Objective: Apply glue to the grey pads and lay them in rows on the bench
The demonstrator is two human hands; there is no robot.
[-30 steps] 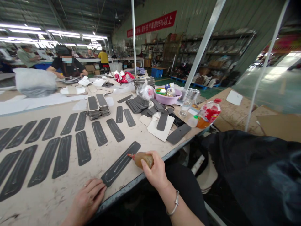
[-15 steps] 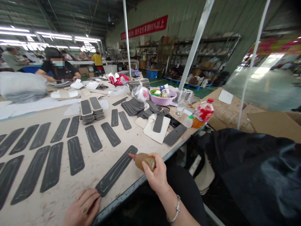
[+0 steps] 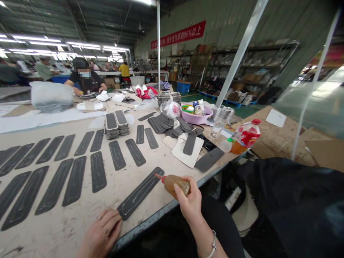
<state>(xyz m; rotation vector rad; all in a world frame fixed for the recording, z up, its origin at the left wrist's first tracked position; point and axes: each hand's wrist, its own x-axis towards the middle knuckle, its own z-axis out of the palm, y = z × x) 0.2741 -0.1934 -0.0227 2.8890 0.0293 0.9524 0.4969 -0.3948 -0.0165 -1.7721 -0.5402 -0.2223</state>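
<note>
My right hand (image 3: 191,200) is wrapped round a squeeze bottle (image 3: 176,186) of brownish glue with a red nozzle. The bottle tilts left, its tip over the far end of a long dark grey strip (image 3: 142,193) with rounded corners. Shiny glue lines run along that strip's surface. At the strip's near end, my left hand (image 3: 103,231) rests on the table with its fingers drawn together against the corner; the thumb is partly hidden. Several more grey strips (image 3: 99,172) with glue lines lie in rows to the left.
Stacked pieces (image 3: 116,125) and loose grey offcuts (image 3: 190,143) lie farther back. A pink basin (image 3: 197,116), a glass jar (image 3: 217,127) and a red-capped jug (image 3: 245,138) stand at the right. The table's edge (image 3: 161,209) runs close by my hands. A co-worker (image 3: 86,80) sits across the table.
The whole view has shifted, so everything appears farther right. My right hand still holds the bottle over the strip's far end, and my left hand stays at the near end.
</note>
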